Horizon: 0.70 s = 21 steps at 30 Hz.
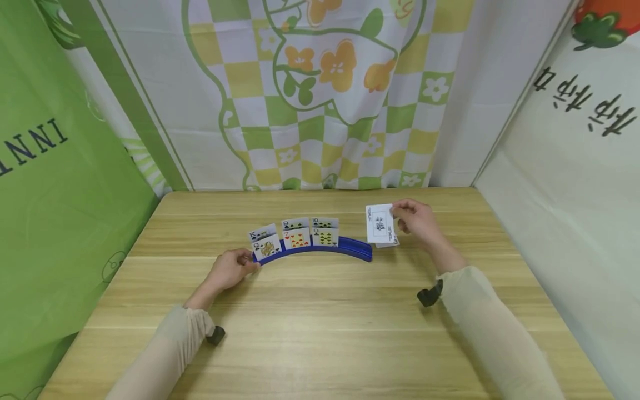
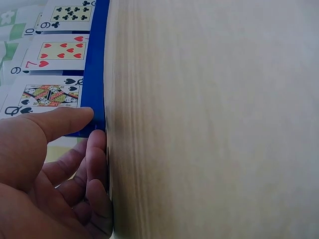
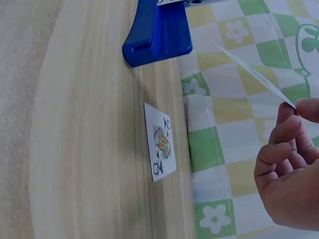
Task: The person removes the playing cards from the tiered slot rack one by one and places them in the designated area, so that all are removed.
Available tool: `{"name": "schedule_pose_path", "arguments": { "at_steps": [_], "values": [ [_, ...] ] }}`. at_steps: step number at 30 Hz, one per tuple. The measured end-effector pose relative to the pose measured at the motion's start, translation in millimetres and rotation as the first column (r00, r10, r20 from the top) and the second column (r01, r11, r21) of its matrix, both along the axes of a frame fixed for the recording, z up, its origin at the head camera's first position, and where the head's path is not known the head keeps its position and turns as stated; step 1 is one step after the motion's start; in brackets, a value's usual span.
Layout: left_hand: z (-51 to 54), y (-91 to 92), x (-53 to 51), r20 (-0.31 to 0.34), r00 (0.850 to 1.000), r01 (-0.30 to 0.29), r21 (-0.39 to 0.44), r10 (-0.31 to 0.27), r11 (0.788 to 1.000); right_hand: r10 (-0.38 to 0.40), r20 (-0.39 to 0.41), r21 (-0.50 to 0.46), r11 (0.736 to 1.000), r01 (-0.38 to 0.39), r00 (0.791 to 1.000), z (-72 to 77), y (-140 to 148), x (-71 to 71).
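Note:
A curved blue card holder (image 1: 356, 250) stands on the table with several playing cards upright in its left and middle parts. My left hand (image 1: 231, 269) pinches its left end, the thumb on the front beside a queen of spades (image 2: 50, 94). Next to that queen are a seven of hearts (image 2: 62, 51) and a nine of clubs (image 2: 70, 17), with more cards behind. To the right of the holder, my right hand (image 1: 417, 221) pinches a joker card (image 1: 379, 223) by its edge, raised above the table. Beneath it a queen of clubs (image 3: 162, 142) lies face up on the wood.
The wooden table (image 1: 320, 333) spreads in front of the holder. A patterned curtain (image 1: 330, 139) hangs right behind the table's far edge. A green cloth (image 1: 60, 194) is at the left and a white one (image 1: 560, 222) at the right.

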State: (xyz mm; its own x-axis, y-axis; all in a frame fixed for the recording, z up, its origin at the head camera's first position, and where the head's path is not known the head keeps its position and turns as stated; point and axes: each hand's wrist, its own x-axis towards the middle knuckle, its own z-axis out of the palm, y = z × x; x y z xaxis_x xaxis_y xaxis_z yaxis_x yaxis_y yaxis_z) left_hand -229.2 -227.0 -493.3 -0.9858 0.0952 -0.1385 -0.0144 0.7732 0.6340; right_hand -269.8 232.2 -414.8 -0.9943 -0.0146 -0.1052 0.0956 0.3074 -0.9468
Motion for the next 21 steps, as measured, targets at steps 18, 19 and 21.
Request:
{"name": "schedule_pose_path", "arguments": {
  "at_steps": [18, 19, 21],
  "values": [
    [-0.5, -0.2, -0.2, 0.000, 1.000, 0.006, 0.014, -0.006, 1.000, -0.059, 0.031, 0.006, 0.998, 0.059, 0.998, -5.9, 25, -13.9],
    [-0.5, -0.4, -0.3, -0.002, 1.000, 0.008, 0.012, -0.008, 1.000, -0.061, 0.029, 0.010, 0.998, 0.060, 0.998, -6.3, 27, -14.1],
    [-0.4, -0.5, -0.2, -0.002, 1.000, 0.007, 0.013, -0.007, 1.000, -0.063, 0.024, 0.016, 0.998, 0.063, 0.998, -6.6, 29, -14.6]
  ]
}}
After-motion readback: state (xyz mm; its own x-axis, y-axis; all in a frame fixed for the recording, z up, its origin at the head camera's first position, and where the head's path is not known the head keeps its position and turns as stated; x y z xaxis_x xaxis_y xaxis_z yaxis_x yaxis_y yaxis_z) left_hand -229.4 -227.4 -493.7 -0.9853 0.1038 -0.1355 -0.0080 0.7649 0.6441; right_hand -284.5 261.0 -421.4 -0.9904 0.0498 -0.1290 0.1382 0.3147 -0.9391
